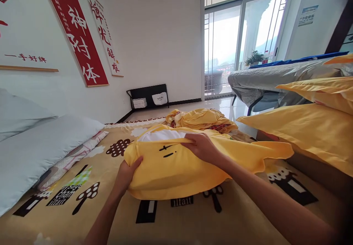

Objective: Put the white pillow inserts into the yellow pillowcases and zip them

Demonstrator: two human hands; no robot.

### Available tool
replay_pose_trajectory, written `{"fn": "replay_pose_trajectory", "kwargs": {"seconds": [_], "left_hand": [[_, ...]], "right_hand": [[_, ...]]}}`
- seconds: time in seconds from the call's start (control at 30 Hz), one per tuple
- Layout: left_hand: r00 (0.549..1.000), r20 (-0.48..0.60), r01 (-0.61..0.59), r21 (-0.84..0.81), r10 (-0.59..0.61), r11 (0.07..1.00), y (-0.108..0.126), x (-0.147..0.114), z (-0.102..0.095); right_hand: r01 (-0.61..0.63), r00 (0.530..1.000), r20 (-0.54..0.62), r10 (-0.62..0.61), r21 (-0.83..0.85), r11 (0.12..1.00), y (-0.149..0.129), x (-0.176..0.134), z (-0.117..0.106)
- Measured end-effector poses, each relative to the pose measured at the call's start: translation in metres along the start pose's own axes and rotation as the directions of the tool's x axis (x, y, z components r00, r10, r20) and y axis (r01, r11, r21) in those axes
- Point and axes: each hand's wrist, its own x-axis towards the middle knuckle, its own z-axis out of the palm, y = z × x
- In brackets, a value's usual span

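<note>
A yellow pillowcase [176, 171] with small dark marks lies over the bed, partly filled and bulging at the front. Through its opening along the top a white pillow [162, 136] shows; most of the pillow is hidden inside. My left hand [129, 171] grips the left end of the case, thumb on top and the other fingers out of sight beneath. Near the middle of the opening, my right hand [200, 147] pinches the hem between thumb and fingers. The slack end of the case trails off to the right.
Crumpled yellow bedding [204, 118] lies behind the pillowcase. Grey-white pillows [60, 138] rest at the left on the patterned bedspread [91, 215]. Several yellow pillows [306, 123] are stacked at the right, near a plastic-covered table [275, 74]. A low black rack [149, 94] stands by the far wall.
</note>
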Motion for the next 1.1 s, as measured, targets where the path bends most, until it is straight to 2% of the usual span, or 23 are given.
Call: {"fn": "replay_pose_trajectory", "kwargs": {"seconds": [0.07,0.13,0.23,0.37,0.43,0.53,0.57,0.6,0.63,0.7,0.77,0.8,0.87,0.93,1.0,1.03,1.1], "left_hand": [[0.996,0.072,0.056,0.020,-0.057,0.998,0.012,0.002,-0.009],[0.967,0.172,0.199,-0.058,-0.187,0.978,0.011,-0.002,-0.018],[0.909,0.221,0.397,-0.202,-0.354,0.895,-0.016,-0.018,-0.031],[0.905,0.201,0.420,-0.267,-0.376,0.868,-0.065,-0.043,-0.049],[0.893,0.229,0.439,-0.254,-0.387,0.862,-0.081,-0.050,-0.058],[0.827,0.341,0.533,-0.222,-0.447,0.817,-0.089,-0.050,-0.070],[0.814,0.363,0.548,-0.216,-0.454,0.808,-0.087,-0.049,-0.073],[0.812,0.364,0.549,-0.214,-0.456,0.808,-0.084,-0.047,-0.076],[0.826,0.344,0.533,-0.216,-0.447,0.818,-0.081,-0.045,-0.078],[0.870,0.253,0.478,-0.223,-0.423,0.850,-0.073,-0.041,-0.082],[0.906,0.121,0.422,-0.227,-0.405,0.878,-0.070,-0.035,-0.088],[0.915,0.048,0.401,-0.212,-0.400,0.891,-0.072,-0.032,-0.092],[0.923,-0.083,0.369,-0.080,-0.375,0.926,-0.083,-0.027,-0.103],[0.951,-0.153,0.297,0.199,-0.270,0.934,-0.100,-0.025,-0.119],[0.982,-0.169,0.156,0.500,-0.080,0.852,-0.115,-0.025,-0.133],[0.982,-0.184,0.088,0.607,0.032,0.790,-0.118,-0.026,-0.138],[0.942,-0.227,-0.010,0.717,0.247,0.697,-0.111,-0.026,-0.139]], "right_hand": [[-0.006,1.000,-0.017,0.004,-0.077,0.997,0.009,0.005,-0.013],[-0.021,1.000,0.011,0.023,-0.177,0.984,0.021,0.007,-0.018],[-0.026,0.998,0.053,0.039,-0.230,0.973,0.038,0.009,-0.018],[-0.002,0.977,0.208,0.045,-0.202,0.979,0.057,0.008,-0.020],[0.027,0.938,0.342,0.053,-0.225,0.974,0.068,0.004,-0.024],[0.047,0.823,0.556,0.113,-0.266,0.963,0.087,-0.006,-0.030],[0.049,0.809,0.576,0.118,-0.267,0.962,0.091,-0.009,-0.033],[0.054,0.827,0.553,0.104,-0.263,0.963,0.094,-0.011,-0.036],[0.064,0.867,0.492,0.072,-0.255,0.965,0.094,-0.012,-0.039],[0.082,0.957,0.289,-0.010,-0.239,0.968,0.089,-0.012,-0.043],[0.085,0.992,0.110,-0.061,-0.226,0.970,0.082,-0.013,-0.043],[0.091,0.994,0.075,-0.077,-0.213,0.973,0.080,-0.015,-0.041],[0.113,0.988,0.123,-0.091,-0.183,0.977,0.083,-0.024,-0.035],[0.108,0.968,0.242,-0.073,-0.135,0.985,0.096,-0.037,-0.030],[0.055,0.945,0.326,-0.034,-0.053,0.997,0.112,-0.050,-0.031],[0.016,0.932,0.362,-0.016,0.002,1.000,0.119,-0.054,-0.033],[-0.094,0.918,0.391,0.063,0.060,0.994,0.123,-0.055,-0.036]]}}
